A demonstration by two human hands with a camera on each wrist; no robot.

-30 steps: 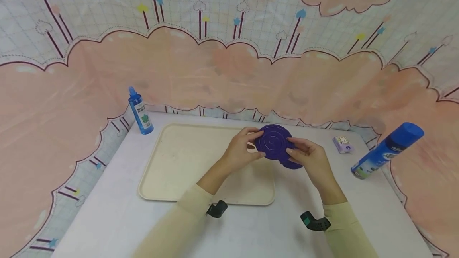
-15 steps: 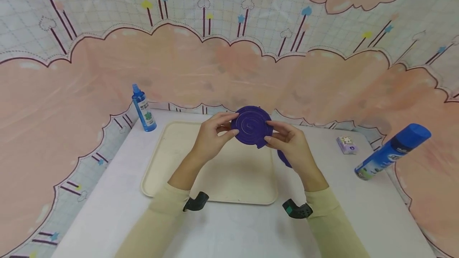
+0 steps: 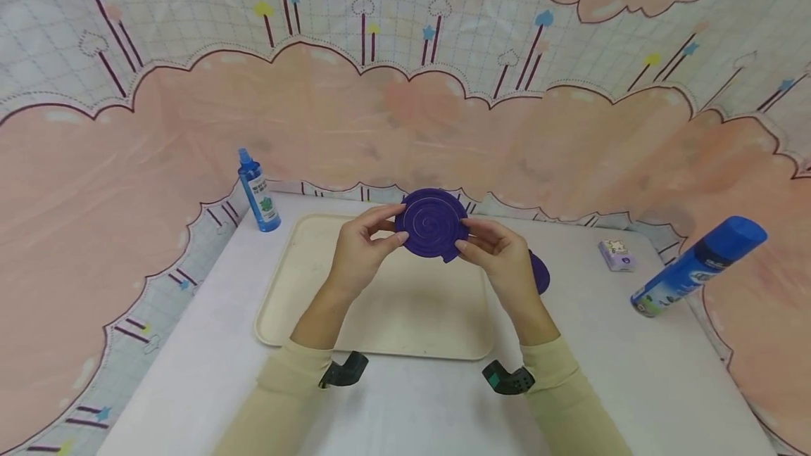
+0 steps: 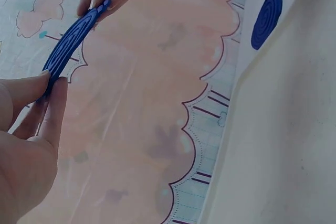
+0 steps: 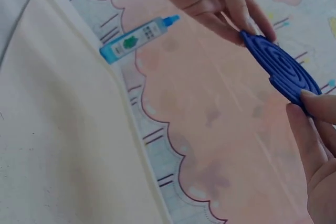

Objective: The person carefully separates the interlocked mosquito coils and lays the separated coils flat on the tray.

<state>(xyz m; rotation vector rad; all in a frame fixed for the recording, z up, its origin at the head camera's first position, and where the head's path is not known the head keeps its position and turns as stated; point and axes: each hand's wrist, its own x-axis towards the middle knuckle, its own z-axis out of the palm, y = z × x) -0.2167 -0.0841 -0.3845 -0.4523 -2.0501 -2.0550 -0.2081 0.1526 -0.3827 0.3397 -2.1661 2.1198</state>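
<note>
A dark blue-purple spiral mosquito coil [image 3: 432,222] is held up above the tray, its flat face towards the head camera. My left hand [image 3: 357,259] pinches its left edge between thumb and fingers. On the opposite edge my right hand [image 3: 500,262] grips it the same way. Both wrist views show this coil [image 4: 71,45] as a thin, tilted disc with thumb and fingertips on either face. A second coil [image 3: 541,274] lies on the table, partly hidden behind my right hand; in the left wrist view this coil [image 4: 266,19] shows its rings.
Beneath my hands lies a cream tray [image 3: 304,287] on the white table [image 3: 405,407]. A blue spray bottle [image 3: 259,192] stands at the back left. On the right are a small purple packet [image 3: 616,255] and a tall blue aerosol can [image 3: 697,266]. Patterned cloth [image 3: 355,125] hangs behind.
Both hands have moved left and up with the coil, from beside the tray's right edge to above the tray. The second coil now lies apart, to the right of them.
</note>
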